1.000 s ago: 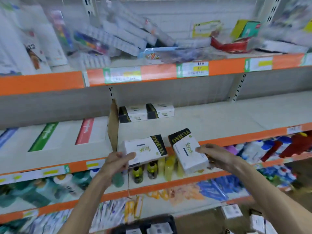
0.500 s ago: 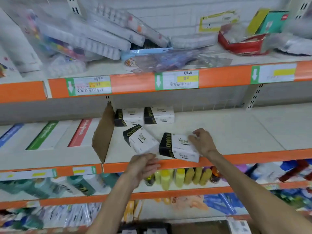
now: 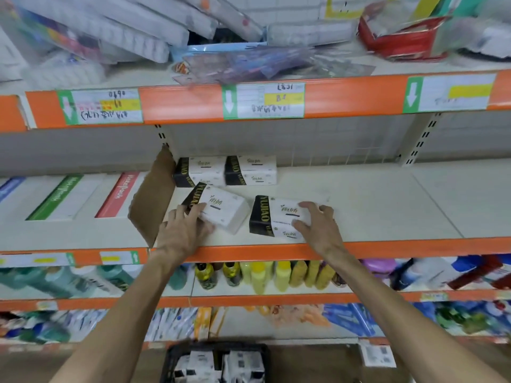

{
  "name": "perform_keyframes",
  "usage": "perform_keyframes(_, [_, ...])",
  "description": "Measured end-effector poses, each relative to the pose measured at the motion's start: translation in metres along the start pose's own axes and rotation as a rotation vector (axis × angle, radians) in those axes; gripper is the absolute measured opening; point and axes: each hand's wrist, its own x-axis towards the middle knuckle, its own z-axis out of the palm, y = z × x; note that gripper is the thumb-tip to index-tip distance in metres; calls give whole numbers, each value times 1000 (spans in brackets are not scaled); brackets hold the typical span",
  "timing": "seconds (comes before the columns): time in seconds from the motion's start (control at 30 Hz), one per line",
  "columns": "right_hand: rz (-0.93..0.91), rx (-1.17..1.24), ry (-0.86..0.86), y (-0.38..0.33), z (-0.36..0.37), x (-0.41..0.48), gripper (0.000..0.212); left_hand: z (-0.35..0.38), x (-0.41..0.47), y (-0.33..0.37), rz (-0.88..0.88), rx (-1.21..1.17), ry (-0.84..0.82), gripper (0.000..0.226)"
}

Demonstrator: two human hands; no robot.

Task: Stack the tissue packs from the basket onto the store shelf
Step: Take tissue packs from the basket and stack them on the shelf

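Two white tissue packs with black ends lie on the cream store shelf (image 3: 373, 205). My left hand (image 3: 182, 233) grips the near edge of the left pack (image 3: 224, 208), which sits skewed. My right hand (image 3: 318, 225) holds the right pack (image 3: 276, 217) from its right end, fingers curled over its top and side. Two more packs, one (image 3: 201, 171) beside the other (image 3: 253, 170), stand side by side at the back of the shelf. The black basket (image 3: 171, 360) with several packs is at the bottom edge of the view.
A brown cardboard divider (image 3: 153, 200) stands at the left of the packs. Notebooks (image 3: 119, 194) lie left of it. Bottles (image 3: 260, 275) fill the shelf below. Cluttered packets (image 3: 138, 31) sit on the shelf above. Bare shelf stretches to the right.
Both hands have carried the packs up from the shelf edge and set them down on the shelf; the right pack now lies flatter and further in.
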Motion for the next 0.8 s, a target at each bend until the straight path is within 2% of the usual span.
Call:
perform_keyframes(0.2, [22, 58, 126, -23, 23, 6, 53, 2, -1, 16, -13, 57, 69, 61])
perform_keyframes(0.3, [15, 121, 93, -30, 27, 13, 59, 0, 3, 9, -45, -20, 96, 55])
perform_keyframes(0.5, [7, 151, 11, -37, 33, 42, 61, -8, 16, -11, -110, -113, -15, 53])
perform_keyframes(0.8, [7, 142, -7, -44, 41, 80, 60, 5, 41, -26, -94, -64, -34, 68])
